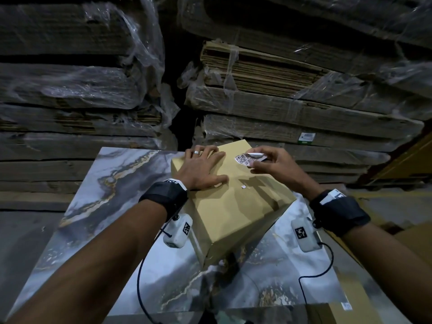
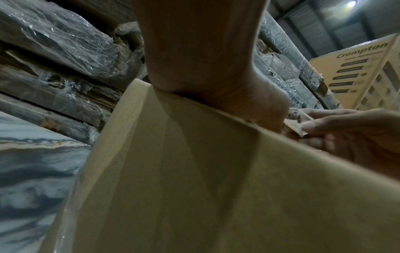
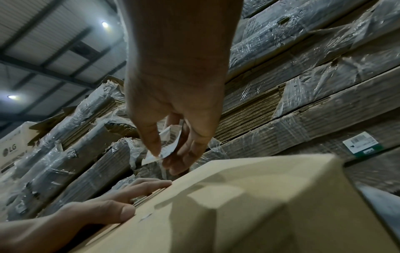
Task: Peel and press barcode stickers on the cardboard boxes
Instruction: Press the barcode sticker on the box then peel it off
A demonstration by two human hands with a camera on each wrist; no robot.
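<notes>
Hands at work over a cardboard box (image 1: 233, 202) on a marble-patterned table (image 1: 93, 206): the left hand (image 1: 202, 168) lies flat, fingers spread, pinning the box top, while the right hand (image 1: 268, 163) pinches a barcode sticker (image 1: 243, 159) between thumb and fingertips, held just above the far end of the top. The peeling looks done and placement is in hand; the next move likely calls for lowering the sticker square onto the bare cardboard and smoothing it flat without a crease. Whether any backing paper remains on it cannot be told. Only the head view shows the printed code and a small white scrap (image 1: 243, 187) on the box. The right wrist view shows the sticker's pale underside and, beyond, wrapped stacks of flattened cartons (image 3: 303, 85); the left wrist view alone shows a printed carton (image 2: 357, 68) further off.
</notes>
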